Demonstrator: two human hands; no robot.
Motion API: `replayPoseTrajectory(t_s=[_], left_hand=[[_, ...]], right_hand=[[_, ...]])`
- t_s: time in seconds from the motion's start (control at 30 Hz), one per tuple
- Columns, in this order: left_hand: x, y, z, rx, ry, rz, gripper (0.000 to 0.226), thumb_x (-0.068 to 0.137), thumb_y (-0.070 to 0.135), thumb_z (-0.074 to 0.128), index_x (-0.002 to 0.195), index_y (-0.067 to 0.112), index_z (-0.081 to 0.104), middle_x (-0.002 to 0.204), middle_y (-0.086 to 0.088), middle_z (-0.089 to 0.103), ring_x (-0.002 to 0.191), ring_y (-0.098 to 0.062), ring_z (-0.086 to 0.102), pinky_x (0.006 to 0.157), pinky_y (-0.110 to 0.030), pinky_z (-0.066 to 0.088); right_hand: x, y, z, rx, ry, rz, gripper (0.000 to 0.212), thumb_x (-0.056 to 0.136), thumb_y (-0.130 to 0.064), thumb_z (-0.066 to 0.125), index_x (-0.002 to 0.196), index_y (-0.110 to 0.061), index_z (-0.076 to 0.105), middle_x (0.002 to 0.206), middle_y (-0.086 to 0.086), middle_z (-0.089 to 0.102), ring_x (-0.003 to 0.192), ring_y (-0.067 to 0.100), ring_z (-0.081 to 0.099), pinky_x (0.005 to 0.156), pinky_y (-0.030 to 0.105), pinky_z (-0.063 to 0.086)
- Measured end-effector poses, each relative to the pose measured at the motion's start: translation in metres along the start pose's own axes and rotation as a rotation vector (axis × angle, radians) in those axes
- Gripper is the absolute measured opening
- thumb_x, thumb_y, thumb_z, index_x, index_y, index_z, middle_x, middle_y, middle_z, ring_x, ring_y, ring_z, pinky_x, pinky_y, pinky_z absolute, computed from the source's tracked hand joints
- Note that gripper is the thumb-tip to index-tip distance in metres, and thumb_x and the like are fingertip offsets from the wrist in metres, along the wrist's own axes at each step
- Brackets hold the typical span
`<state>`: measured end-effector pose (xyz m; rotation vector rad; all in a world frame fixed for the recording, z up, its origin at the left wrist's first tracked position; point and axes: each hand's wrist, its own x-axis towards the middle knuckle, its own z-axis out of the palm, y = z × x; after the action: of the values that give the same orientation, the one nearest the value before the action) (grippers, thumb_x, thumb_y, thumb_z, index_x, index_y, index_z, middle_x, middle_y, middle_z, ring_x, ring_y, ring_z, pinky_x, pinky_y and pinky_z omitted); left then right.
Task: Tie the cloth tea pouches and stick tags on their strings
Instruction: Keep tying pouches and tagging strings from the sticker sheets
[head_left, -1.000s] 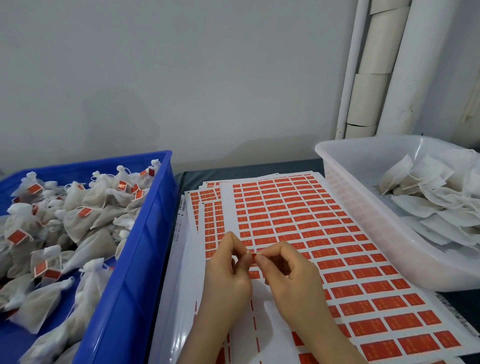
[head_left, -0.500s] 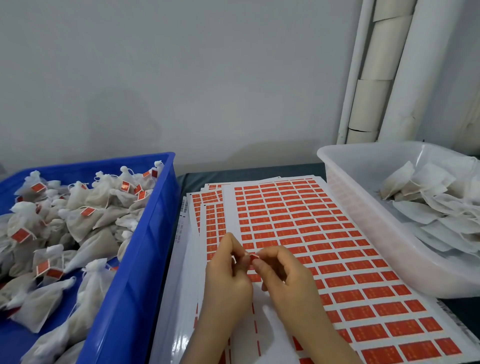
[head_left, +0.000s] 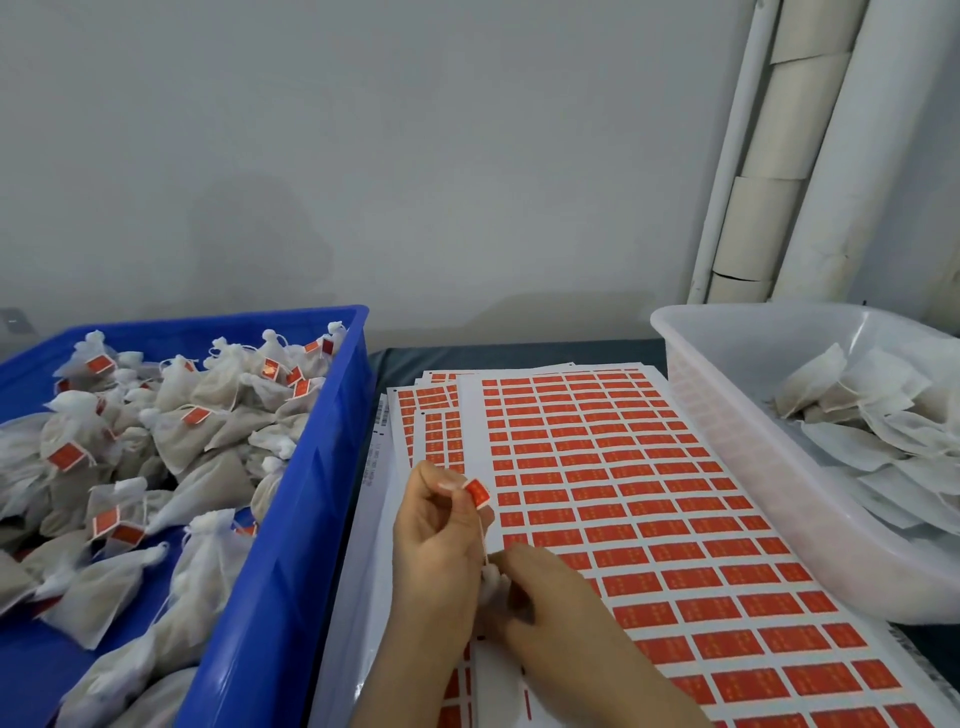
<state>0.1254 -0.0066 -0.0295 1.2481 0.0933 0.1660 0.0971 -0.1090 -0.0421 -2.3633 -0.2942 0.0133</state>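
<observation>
Over the sheet (head_left: 675, 519), the left hand (head_left: 436, 540) pinched the tag (head_left: 477, 492) on its string (head_left: 485, 535). The right hand (head_left: 550, 603) gripped the pouch (head_left: 491, 584). The pouch looked light and soft, likely best held at its tied neck.

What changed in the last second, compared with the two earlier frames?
The right hand left the red tag and dropped toward the person, now gripping the white pouch; the left hand alone pinches the tag, string stretched between. Blue bin, clear bin and sticker sheets stayed put.

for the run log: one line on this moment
left hand: pinches red tag on string | right hand: grips pouch | over sticker sheet
</observation>
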Motion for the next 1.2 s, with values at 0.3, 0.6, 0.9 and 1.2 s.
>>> replayPoseTrajectory(t_s=[0.3,0.6,0.9,1.2], left_hand=[[0.011,-0.001,-0.009,-0.170,0.235,-0.054,0.007,0.094,0.018,0.055,0.097,0.022,0.060,0.064,0.005,0.067,0.050,-0.006,0.061,0.047,-0.018,0.050],[0.015,-0.009,-0.010,0.047,0.286,-0.066,0.018,0.093,0.020,0.059,0.109,0.029,0.056,0.095,-0.003,0.071,0.069,-0.016,0.071,0.046,-0.017,0.050],[0.011,-0.017,-0.001,0.441,0.083,-0.001,0.018,0.091,0.015,0.062,0.091,0.032,0.055,0.098,0.015,0.060,0.087,-0.009,0.060,0.068,-0.020,0.055],[-0.011,-0.005,0.010,0.438,-0.274,0.265,0.034,0.069,0.058,0.059,0.096,0.038,0.065,0.085,0.021,0.066,0.083,-0.002,0.063,0.062,-0.010,0.049]], right_hand=[[-0.002,0.013,0.003,0.322,0.312,0.023,0.006,0.089,-0.041,0.053,0.083,-0.042,0.052,0.086,-0.032,0.059,0.083,-0.012,0.057,0.064,0.005,0.046],[0.000,0.017,-0.005,0.387,0.527,0.059,0.003,0.083,-0.043,0.052,0.080,-0.043,0.052,0.079,-0.034,0.059,0.085,-0.015,0.055,0.064,0.005,0.047],[-0.002,0.015,-0.011,0.486,0.634,0.075,0.018,0.076,-0.052,0.047,0.088,-0.041,0.053,0.091,-0.024,0.060,0.083,-0.005,0.060,0.064,0.001,0.044],[-0.003,0.016,-0.016,0.671,0.656,0.063,0.016,0.076,-0.048,0.054,0.088,-0.039,0.061,0.086,-0.025,0.067,0.083,-0.004,0.064,0.063,0.006,0.048]])
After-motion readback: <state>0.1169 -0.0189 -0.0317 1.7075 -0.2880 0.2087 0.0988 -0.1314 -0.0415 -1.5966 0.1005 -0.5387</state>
